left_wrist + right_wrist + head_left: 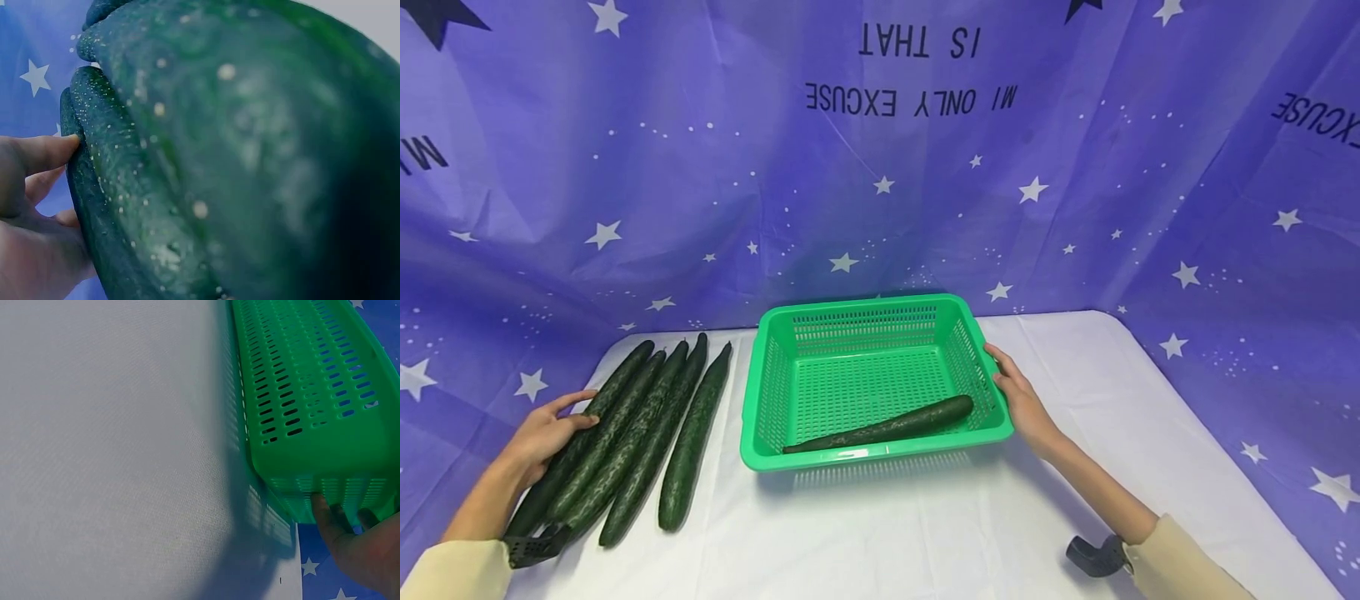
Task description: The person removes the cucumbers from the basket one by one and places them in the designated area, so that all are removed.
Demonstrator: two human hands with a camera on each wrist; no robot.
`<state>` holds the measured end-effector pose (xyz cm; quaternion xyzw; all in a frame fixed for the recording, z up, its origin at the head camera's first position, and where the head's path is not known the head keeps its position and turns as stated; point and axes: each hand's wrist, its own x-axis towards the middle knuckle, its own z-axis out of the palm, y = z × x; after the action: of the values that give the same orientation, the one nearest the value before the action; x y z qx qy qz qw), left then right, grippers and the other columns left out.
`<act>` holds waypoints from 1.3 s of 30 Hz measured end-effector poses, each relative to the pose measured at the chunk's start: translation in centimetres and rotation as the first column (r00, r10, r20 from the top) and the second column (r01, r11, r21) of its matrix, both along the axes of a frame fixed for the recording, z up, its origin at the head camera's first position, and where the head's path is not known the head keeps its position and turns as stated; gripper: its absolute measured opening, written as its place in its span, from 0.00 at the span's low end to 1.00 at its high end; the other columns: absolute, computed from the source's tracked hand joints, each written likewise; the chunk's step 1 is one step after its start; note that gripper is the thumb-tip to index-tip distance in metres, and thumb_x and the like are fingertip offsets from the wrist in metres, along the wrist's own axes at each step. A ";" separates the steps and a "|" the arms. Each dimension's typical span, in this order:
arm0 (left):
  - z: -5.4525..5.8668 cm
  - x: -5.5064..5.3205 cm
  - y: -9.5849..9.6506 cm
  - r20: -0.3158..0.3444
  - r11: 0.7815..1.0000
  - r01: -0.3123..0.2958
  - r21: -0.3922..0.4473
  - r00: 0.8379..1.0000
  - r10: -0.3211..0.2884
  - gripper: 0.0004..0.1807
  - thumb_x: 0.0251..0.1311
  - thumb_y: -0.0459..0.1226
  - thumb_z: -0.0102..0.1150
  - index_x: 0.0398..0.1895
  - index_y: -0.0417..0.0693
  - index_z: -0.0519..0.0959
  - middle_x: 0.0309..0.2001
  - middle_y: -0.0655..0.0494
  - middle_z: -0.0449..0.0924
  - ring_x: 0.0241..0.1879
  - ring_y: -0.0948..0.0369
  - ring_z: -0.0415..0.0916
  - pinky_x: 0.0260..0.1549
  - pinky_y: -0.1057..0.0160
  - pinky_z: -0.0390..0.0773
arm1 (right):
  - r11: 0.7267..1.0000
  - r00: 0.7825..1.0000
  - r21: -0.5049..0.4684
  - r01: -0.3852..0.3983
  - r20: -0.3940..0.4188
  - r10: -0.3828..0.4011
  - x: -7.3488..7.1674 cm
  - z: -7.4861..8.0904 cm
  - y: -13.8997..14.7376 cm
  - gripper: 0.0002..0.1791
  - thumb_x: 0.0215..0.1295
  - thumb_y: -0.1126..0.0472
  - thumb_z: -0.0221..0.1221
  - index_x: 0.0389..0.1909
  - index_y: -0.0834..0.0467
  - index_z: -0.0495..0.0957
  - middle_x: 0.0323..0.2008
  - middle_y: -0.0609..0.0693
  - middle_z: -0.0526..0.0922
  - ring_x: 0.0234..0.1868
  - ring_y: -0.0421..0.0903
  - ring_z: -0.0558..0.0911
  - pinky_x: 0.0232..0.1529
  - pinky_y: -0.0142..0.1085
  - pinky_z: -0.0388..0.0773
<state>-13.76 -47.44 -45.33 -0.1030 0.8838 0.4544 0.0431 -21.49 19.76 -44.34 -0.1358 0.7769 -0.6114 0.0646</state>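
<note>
Several long dark-green cucumbers (655,454) lie side by side at the left of the table. My left hand (546,437) grips the leftmost cucumber (617,382), thumb and fingers against its sides; in the left wrist view the digits (44,153) press its edge, while a nearer cucumber (250,150) fills much of that picture. A green perforated basket (865,305) stands in the middle, one cucumber (902,423) lying slantwise along its near side. At the basket's right end my right hand (1026,408) holds the rim, its fingers (325,515) against the outer wall.
A white cloth (880,533) covers the table. Purple star-printed fabric (925,208) hangs behind it and at both sides. Dark wrist mounts (1093,557) sit at both sleeves, the left one overlapping the near ends of the cucumbers.
</note>
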 end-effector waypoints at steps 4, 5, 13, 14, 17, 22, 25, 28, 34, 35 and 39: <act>0.2 0.0 0.4 0.015 0.999 0.009 -0.034 1.000 -0.009 0.31 0.73 0.34 0.49 0.72 0.27 0.53 0.58 0.18 0.61 0.34 0.66 0.74 0.32 0.64 0.78 | 1.000 1.000 0.001 0.002 -0.005 -0.002 -0.1 0.0 0.0 0.29 0.82 0.61 0.32 0.80 0.55 0.46 0.78 0.59 0.46 0.69 0.58 0.58 0.61 0.37 0.61; 0.3 0.0 0.6 0.019 0.999 0.009 -0.037 1.000 -0.008 0.31 0.73 0.34 0.49 0.71 0.27 0.53 0.58 0.18 0.61 0.35 0.65 0.74 0.32 0.64 0.77 | 1.000 1.000 0.001 0.002 -0.006 -0.002 0.0 0.0 0.0 0.29 0.82 0.61 0.32 0.80 0.55 0.46 0.78 0.59 0.46 0.70 0.58 0.58 0.61 0.38 0.60; 0.4 0.4 1.5 0.034 0.998 -0.026 0.059 0.999 0.024 0.28 0.71 0.34 0.51 0.68 0.30 0.57 0.53 0.23 0.66 0.33 0.62 0.75 0.30 0.60 0.79 | 1.000 1.000 0.000 0.002 -0.007 -0.002 0.0 -0.1 0.0 0.29 0.82 0.61 0.32 0.80 0.56 0.46 0.78 0.59 0.46 0.69 0.57 0.59 0.61 0.36 0.61; 0.3 0.4 1.6 0.036 0.996 -0.033 0.087 0.999 0.030 0.26 0.71 0.33 0.52 0.67 0.32 0.59 0.48 0.28 0.71 0.32 0.62 0.75 0.30 0.59 0.80 | 1.000 1.000 0.002 0.005 -0.008 -0.005 0.0 -0.1 0.0 0.29 0.82 0.61 0.32 0.80 0.56 0.46 0.78 0.59 0.46 0.69 0.57 0.59 0.61 0.37 0.61; 0.0 0.6 1.8 0.041 0.985 -0.052 0.164 0.998 0.046 0.20 0.70 0.32 0.52 0.62 0.40 0.65 0.37 0.48 0.78 0.28 0.61 0.78 0.28 0.56 0.81 | 1.000 1.000 0.003 0.007 -0.010 -0.007 -0.1 -0.1 0.0 0.29 0.82 0.61 0.33 0.80 0.56 0.46 0.78 0.59 0.46 0.70 0.57 0.57 0.64 0.42 0.58; 0.1 0.6 1.8 0.038 0.993 -0.030 0.111 0.999 0.026 0.27 0.70 0.32 0.51 0.65 0.28 0.55 0.35 0.55 0.82 0.29 0.62 0.77 0.29 0.57 0.80 | 1.000 1.000 0.001 0.005 -0.007 -0.005 -0.1 0.0 0.0 0.29 0.81 0.61 0.32 0.80 0.55 0.47 0.78 0.59 0.46 0.71 0.57 0.56 0.65 0.44 0.57; 0.3 0.4 1.8 0.039 1.000 -0.010 0.009 0.999 0.010 0.31 0.70 0.33 0.50 0.68 0.25 0.50 0.38 0.48 0.83 0.32 0.63 0.75 0.30 0.60 0.78 | 1.000 1.000 0.007 0.004 -0.005 -0.004 -0.1 0.0 0.0 0.29 0.81 0.61 0.32 0.80 0.55 0.46 0.78 0.59 0.46 0.71 0.57 0.56 0.65 0.44 0.56; 0.4 0.2 1.7 0.038 0.997 0.000 -0.081 0.999 0.003 0.31 0.71 0.35 0.49 0.69 0.24 0.52 0.41 0.38 0.82 0.35 0.63 0.73 0.31 0.62 0.75 | 1.000 1.000 0.009 0.006 -0.007 -0.006 -0.2 0.0 -0.1 0.29 0.81 0.61 0.32 0.80 0.55 0.46 0.78 0.59 0.45 0.72 0.57 0.55 0.66 0.48 0.54; 0.8 -0.1 1.5 0.025 0.989 0.014 -0.147 1.000 -0.010 0.32 0.72 0.36 0.48 0.70 0.23 0.52 0.48 0.25 0.78 0.44 0.49 0.76 0.37 0.60 0.73 | 1.000 1.000 0.004 0.002 -0.007 -0.002 -0.2 0.0 0.0 0.29 0.81 0.62 0.32 0.80 0.55 0.46 0.78 0.59 0.46 0.70 0.57 0.58 0.63 0.39 0.59; 0.9 -0.1 1.6 0.017 0.989 0.013 -0.148 1.000 -0.011 0.32 0.72 0.36 0.47 0.70 0.22 0.52 0.50 0.22 0.76 0.46 0.45 0.75 0.40 0.57 0.74 | 1.000 1.000 0.003 0.001 -0.005 -0.001 -0.2 -0.1 0.0 0.29 0.81 0.62 0.32 0.80 0.55 0.46 0.78 0.59 0.46 0.70 0.57 0.58 0.62 0.37 0.60; 1.5 -0.3 1.9 -0.017 0.991 -0.002 -0.132 1.000 0.000 0.34 0.74 0.36 0.44 0.72 0.21 0.47 0.58 0.16 0.65 0.56 0.30 0.66 0.50 0.40 0.69 | 1.000 1.000 -0.003 0.002 0.002 -0.002 -0.1 -0.1 -0.1 0.29 0.82 0.61 0.33 0.80 0.55 0.46 0.78 0.59 0.46 0.69 0.57 0.58 0.60 0.34 0.61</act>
<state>-14.01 -45.58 -43.87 -0.1020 0.9123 0.3957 0.0284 -21.57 19.70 -44.40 -0.1345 0.7762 -0.6126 0.0646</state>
